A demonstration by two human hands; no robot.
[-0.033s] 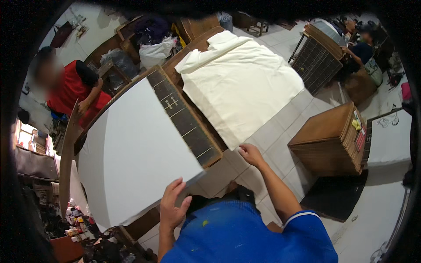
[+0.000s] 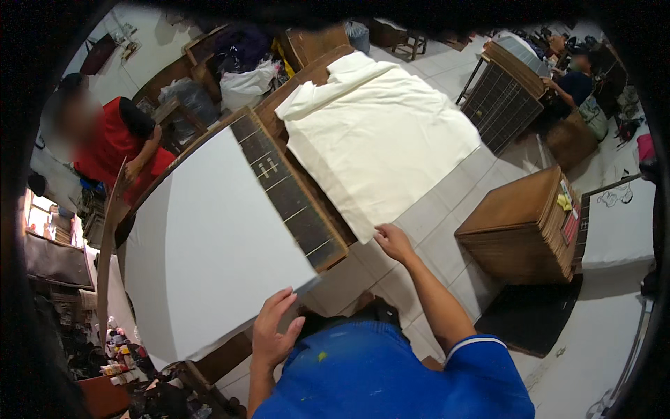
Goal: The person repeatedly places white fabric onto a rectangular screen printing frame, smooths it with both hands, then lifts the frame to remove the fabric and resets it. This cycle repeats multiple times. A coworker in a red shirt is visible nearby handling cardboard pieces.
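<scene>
My right hand (image 2: 394,244) is closed at the lower corner of a cream cloth (image 2: 384,133), its fingertips pinching the edge. The cloth is shaped like a shirt panel and spreads over a wooden board, reaching out past it above the floor tiles. My left hand (image 2: 274,328) is open, thumb apart from the fingers, beside the near corner of a smooth white cloth (image 2: 209,251). That white cloth covers most of a dark, wood-framed board (image 2: 279,195) marked with pale lines. Whether the left fingertips touch it, I cannot tell.
At the left a person in red (image 2: 112,140) holds a thin board (image 2: 112,251). A stack of wooden boards (image 2: 506,209) stands to the right, near a black panel (image 2: 530,314) and a white cloth with a line drawing (image 2: 618,230). Another person (image 2: 576,87) sits far right.
The whole view has shifted slightly. Both hands keep nearly the same pose, and the cream cloth lies almost as before.
</scene>
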